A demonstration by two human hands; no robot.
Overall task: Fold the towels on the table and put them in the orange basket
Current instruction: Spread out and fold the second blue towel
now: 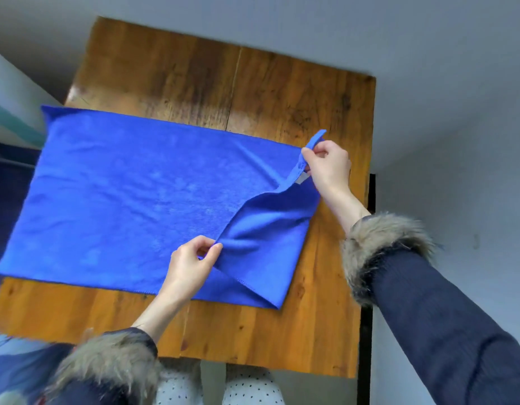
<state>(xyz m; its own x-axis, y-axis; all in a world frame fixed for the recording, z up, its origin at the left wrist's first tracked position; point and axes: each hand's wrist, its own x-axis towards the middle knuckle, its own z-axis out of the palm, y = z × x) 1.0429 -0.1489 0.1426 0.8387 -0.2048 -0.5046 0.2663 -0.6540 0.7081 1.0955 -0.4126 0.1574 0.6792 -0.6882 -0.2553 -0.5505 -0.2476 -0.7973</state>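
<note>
My left hand pinches the near right edge of the blue towel between thumb and fingers; my right hand pinches its far right corner. The towel lies spread across the wooden table.

Towels: one, a blue towel, spread on the surface, its right end lifted.
Labels: one, a small pale tag sewn at the towel's raised right edge.
Hanging loops: one, a blue loop at the towel's far right corner.
Surfaces: one, a wooden surface of planks.
Hands: two, a left hand and a right hand, each pinching the towel.
Sleeves: two, dark, each with one fur cuff; left fur cuff, right fur cuff.
Orange baskets: count cannot be given from this view.
</note>
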